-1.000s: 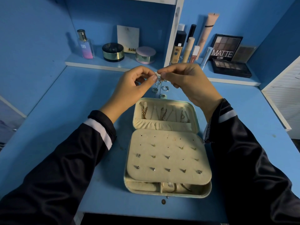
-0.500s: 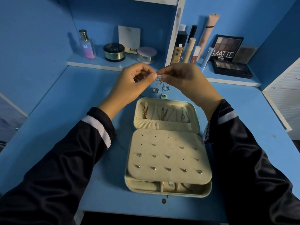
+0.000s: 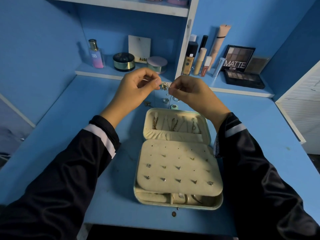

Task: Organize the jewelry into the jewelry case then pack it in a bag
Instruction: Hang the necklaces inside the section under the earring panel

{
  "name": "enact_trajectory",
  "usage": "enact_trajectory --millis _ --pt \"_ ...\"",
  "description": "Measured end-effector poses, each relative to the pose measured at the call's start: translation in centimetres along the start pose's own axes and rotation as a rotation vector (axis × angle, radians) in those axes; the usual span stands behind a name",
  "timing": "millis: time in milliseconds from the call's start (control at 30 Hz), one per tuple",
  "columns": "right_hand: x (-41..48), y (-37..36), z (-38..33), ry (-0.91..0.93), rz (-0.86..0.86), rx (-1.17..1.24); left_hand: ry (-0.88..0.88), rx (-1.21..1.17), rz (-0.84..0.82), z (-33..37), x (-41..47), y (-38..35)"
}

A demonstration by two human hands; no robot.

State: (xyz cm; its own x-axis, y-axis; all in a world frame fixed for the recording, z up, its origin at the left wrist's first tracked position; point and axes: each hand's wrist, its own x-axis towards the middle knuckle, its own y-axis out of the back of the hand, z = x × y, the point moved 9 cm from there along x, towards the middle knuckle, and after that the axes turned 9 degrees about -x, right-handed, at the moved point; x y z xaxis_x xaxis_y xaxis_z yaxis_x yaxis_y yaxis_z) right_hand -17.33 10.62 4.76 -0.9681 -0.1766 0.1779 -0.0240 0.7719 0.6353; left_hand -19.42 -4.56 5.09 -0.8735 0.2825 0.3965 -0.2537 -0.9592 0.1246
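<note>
Cream-lined, the open jewelry case [image 3: 174, 153] lies near centre on the blue desk [image 3: 86, 118], studs [image 3: 179, 180] pinned across its panel. Just beyond it, two rings [image 3: 165, 100] sit loose. Raised over them, the left hand [image 3: 133, 90] and right hand [image 3: 192, 94] pinch one small silver piece [image 3: 164, 86] between them. Cosmetics [image 3: 188, 58] line the far shelf [image 3: 103, 72].

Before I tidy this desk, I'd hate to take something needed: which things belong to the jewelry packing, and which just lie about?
Job: jewelry case; small jewelry piece pinched by left hand and right hand; loose rings on the desk.
Lying about: perfume bottle; MATTE eyeshadow palette; foundation bottle; round compact.
</note>
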Motion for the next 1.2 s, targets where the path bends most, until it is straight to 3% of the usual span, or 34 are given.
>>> enact_trajectory --millis 300,700,1200 --pt "-0.6 1.4 -1.7 0.027 0.059 0.230 0.028 0.148 -0.028 -0.3 -0.9 1.0" --pt "-1.7 3.9 -6.0 0.152 0.169 0.486 -0.105 0.038 0.078 5.3 -1.8 1.5" --pt "-4.3 6.4 -10.5 0.262 0.187 0.541 -0.210 0.021 0.030 11.4 -3.5 0.6"
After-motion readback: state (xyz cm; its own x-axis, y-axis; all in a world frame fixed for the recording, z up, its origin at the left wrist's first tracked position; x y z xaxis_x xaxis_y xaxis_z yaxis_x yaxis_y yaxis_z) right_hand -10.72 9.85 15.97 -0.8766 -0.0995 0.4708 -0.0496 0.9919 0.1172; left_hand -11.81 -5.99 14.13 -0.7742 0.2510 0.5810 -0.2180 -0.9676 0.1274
